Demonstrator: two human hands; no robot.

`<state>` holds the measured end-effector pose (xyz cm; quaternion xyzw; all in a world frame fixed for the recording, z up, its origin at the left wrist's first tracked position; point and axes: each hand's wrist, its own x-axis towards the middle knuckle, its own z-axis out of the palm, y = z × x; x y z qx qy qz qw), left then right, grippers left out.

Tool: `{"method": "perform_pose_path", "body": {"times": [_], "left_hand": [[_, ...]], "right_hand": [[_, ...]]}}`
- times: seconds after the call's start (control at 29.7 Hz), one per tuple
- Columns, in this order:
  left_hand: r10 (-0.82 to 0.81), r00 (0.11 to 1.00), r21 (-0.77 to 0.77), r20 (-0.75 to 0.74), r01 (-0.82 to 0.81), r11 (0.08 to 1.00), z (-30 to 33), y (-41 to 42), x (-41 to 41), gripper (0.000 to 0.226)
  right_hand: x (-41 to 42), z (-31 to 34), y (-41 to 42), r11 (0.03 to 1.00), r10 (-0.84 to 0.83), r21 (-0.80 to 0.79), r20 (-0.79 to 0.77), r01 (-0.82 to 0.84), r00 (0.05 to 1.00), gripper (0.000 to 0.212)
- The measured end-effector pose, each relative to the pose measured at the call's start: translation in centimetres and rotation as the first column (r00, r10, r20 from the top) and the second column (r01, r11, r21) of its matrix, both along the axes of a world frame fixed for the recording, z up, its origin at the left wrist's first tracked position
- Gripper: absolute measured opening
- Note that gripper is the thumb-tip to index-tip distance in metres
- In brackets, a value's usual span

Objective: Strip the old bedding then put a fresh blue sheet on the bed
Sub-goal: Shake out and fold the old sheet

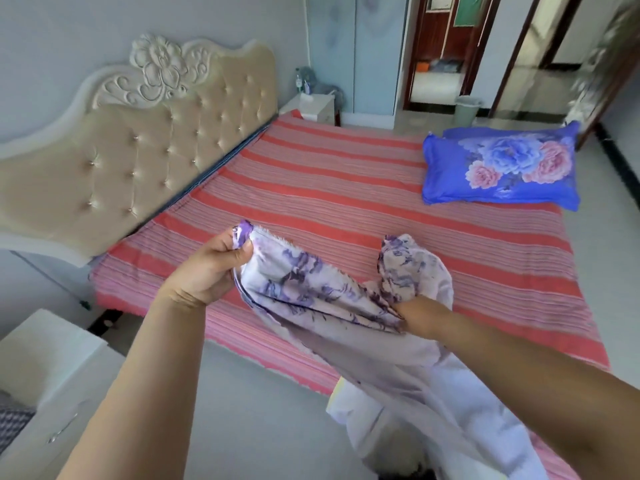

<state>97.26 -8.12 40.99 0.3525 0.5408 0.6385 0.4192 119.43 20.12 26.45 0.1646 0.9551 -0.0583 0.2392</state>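
Observation:
A pale lilac sheet with purple flower print (pixel 311 282) hangs between my two hands over the near edge of the bed and trails down to the floor. My left hand (pixel 207 268) grips one corner of it in a fist. My right hand (pixel 412 271) is buried inside the bunched cloth, so only the wrist shows. The bed (pixel 346 188) lies under a red and pink striped cover. Two blue pillows with pink and blue flowers (pixel 502 168) are stacked at the bed's far right side.
A cream tufted headboard (pixel 138 150) stands at the left. A white nightstand (pixel 38 375) is near my left elbow, another white nightstand (pixel 313 107) with bottles beyond the bed. A pale bin (pixel 467 107) stands by the open doorway.

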Motion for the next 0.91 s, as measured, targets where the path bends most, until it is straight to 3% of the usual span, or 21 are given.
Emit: {"method": "perform_pose_path", "body": {"times": [0.07, 0.13, 0.17, 0.2, 0.27, 0.4, 0.51, 0.54, 0.61, 0.74, 0.91], "left_hand": [[0.068, 0.997, 0.002, -0.043, -0.068, 0.998, 1.0, -2.3, -0.8, 0.066], [0.199, 0.979, 0.041, -0.048, -0.197, 0.979, 2.0, -3.9, -1.2, 0.018], [0.278, 0.959, 0.054, -0.057, -0.275, 0.96, 2.7, -4.7, -1.4, 0.011], [0.368, 0.927, 0.058, -0.075, -0.364, 0.93, 3.1, -5.3, -1.7, 0.022], [0.513, 0.848, 0.081, -0.133, -0.507, 0.858, 4.1, -6.1, -1.9, 0.02], [0.758, 0.629, 0.195, -0.174, -0.732, 0.653, 7.6, -6.3, -1.9, 0.022], [0.884, 0.458, 0.344, -0.095, -0.818, 0.461, 11.4, -5.2, 0.0, 0.023], [0.905, 0.417, 0.384, -0.087, -0.824, 0.416, 12.5, -4.8, 1.2, 0.023], [0.928, 0.368, 0.435, -0.058, -0.827, 0.355, 13.9, -4.3, 3.3, 0.02], [0.928, 0.319, 0.406, -0.194, -0.834, 0.372, 12.2, -4.0, 7.6, 0.025], [0.844, 0.449, 0.249, -0.293, -0.816, 0.521, 5.7, -3.7, 13.9, 0.025]], "right_hand": [[-0.2, 0.5, -2.3, 0.999, -0.044, 0.002, -0.026, 0.044, 0.999, 0.019], [-0.2, 1.2, -3.5, 0.996, -0.09, -0.036, -0.127, 0.086, 0.988, 0.014], [0.0, 1.8, -4.0, 0.992, -0.116, -0.067, -0.192, 0.105, 0.975, 0.011], [0.1, 2.5, -4.4, 0.989, -0.132, -0.096, -0.269, 0.11, 0.954, 0.008], [0.5, 4.7, -5.3, 0.983, -0.162, -0.138, -0.37, 0.118, 0.915, 0.02], [1.1, 7.8, -9.2, 0.955, -0.197, -0.27, -0.277, 0.121, 0.94, 0.034], [1.9, 7.6, -12.6, 0.938, -0.121, -0.346, -0.293, 0.013, 0.949, 0.065], [2.7, 7.9, -13.8, 0.929, -0.1, -0.37, -0.29, -0.015, 0.952, 0.063], [4.8, 9.7, -15.3, 0.925, -0.119, -0.38, -0.318, -0.011, 0.941, 0.035], [10.7, 12.5, -11.7, 0.907, -0.368, -0.376, -0.49, 0.19, 0.79, 0.027], [21.8, 15.7, -6.7, 0.82, -0.569, -0.418, -0.662, 0.39, 0.487, 0.018]]}}
